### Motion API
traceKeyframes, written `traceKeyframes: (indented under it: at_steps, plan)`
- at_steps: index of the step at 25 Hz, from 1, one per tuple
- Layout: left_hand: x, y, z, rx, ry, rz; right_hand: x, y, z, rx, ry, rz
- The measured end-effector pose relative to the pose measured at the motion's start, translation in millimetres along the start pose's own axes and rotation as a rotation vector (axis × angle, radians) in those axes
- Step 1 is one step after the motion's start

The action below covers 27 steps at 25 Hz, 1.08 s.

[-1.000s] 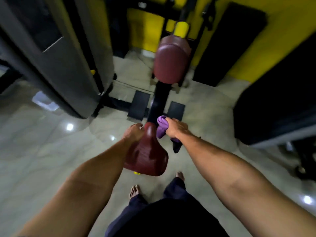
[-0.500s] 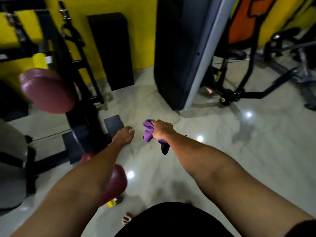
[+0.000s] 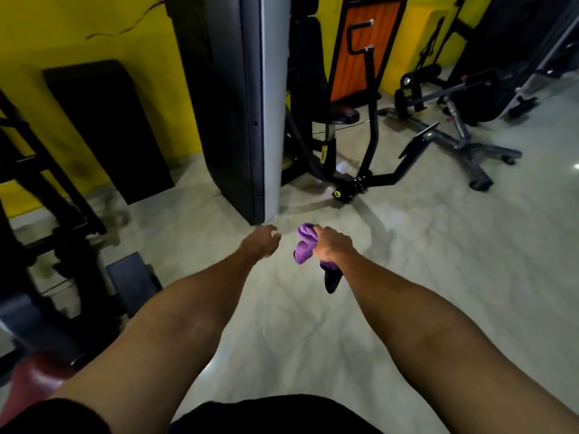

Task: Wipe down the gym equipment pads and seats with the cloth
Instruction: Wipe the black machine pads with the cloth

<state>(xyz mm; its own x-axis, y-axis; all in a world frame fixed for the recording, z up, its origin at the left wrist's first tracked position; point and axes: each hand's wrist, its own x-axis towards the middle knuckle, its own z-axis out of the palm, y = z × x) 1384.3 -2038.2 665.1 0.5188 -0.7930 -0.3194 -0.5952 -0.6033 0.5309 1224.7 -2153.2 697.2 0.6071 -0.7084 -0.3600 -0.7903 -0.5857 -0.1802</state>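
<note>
A gym floor of pale, glossy marble-look tile (image 3: pixel 407 277) runs up to a yellow wall (image 3: pixel 62 26), with lamp glare on the tile at 3 o'clock. At 12 o'clock stands a tall grey-and-black machine tower (image 3: pixel 238 104). Just beside it, toward 1 o'clock, is a dark seat (image 3: pixel 343 113) below an orange panel (image 3: pixel 363 57). A black pad (image 3: pixel 106 130) leans upright on the wall at 10 o'clock. A maroon pad (image 3: pixel 31 380) shows at 7 o'clock, partly hidden by the person's left arm.

Both bare arms reach forward over the floor at centre frame. The right hand (image 3: pixel 332 245) grips the purple cloth (image 3: pixel 305 245), its fingers curled tightly round the bunched middle. The cloth touches no pad or seat. Its long axis runs from about 11 o'clock to 5 o'clock: a rounded fold sticks out above the fist, and a darker tail hangs below the wrist, pointing at the floor. The left hand (image 3: pixel 260 242), near the cloth at its 9 o'clock but apart from it, holds nothing. Its fingers are loosely curled and slightly blurred.
</note>
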Motion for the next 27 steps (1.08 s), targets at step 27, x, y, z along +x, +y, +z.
traceKeyframes:
  at_steps: [27]
  plan:
    - [497.1,290.5,10.8,0.171,-0.054,0.157,411.2,299.4,-193.3,0.238,0.126,0.193]
